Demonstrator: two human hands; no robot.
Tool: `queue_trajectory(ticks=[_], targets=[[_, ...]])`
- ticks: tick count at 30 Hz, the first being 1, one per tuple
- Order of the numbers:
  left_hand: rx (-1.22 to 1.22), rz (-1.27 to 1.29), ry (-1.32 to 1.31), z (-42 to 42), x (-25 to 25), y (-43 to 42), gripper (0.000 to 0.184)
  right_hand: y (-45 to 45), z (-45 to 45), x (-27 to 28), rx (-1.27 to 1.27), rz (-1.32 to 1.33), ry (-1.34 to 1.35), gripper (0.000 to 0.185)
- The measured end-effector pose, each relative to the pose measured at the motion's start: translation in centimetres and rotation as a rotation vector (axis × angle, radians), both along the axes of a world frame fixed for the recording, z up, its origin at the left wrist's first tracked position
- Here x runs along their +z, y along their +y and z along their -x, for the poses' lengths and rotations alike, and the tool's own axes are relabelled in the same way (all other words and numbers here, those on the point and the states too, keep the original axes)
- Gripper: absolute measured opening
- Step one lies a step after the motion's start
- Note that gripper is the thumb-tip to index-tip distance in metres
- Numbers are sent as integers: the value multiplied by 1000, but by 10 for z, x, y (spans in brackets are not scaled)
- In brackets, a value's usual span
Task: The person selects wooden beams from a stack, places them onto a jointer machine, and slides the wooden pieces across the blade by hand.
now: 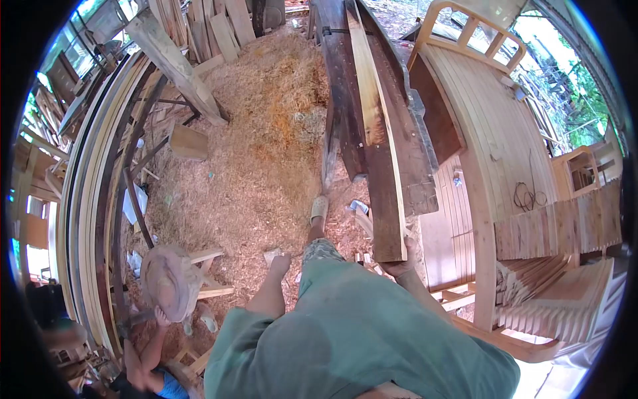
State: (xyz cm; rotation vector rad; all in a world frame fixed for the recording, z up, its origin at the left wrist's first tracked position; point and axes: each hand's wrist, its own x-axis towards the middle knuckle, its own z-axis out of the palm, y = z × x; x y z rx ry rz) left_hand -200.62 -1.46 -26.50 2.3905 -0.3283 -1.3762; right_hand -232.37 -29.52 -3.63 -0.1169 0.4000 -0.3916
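Now the right hand (399, 266) grips the board (387, 223) past the bench's (420, 156) near edge (left hand (280, 266) curled, can't tell if empty), a holding step; moving likely needs care.

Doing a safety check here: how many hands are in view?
3: the wearer's left hand over the shavings; the right hand at the end of the long board; and a co-worker's hand on the round wood slab. Others may be hidden.

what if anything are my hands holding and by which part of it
Your right hand holds a long wooden board by its near end, at the right corner; your left hand shows nothing in it.
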Motion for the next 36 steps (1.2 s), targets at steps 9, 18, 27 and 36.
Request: queue_trajectory(ticks=[9, 18, 27, 36], targets=[[-193, 274, -72, 32, 175, -144, 63, -2, -1, 4, -2, 41, 106, 71], [-309, 384, -63, 38, 187, -232, 60, -25, 32, 36, 86, 587, 685, 70], [-234, 180, -74, 23, 91, -206, 68, 42, 66, 44, 197, 1407, 1576, 96], [73, 444, -264, -27, 120, -422, 67, 44, 51, 15, 380, 1346, 1695, 104]])
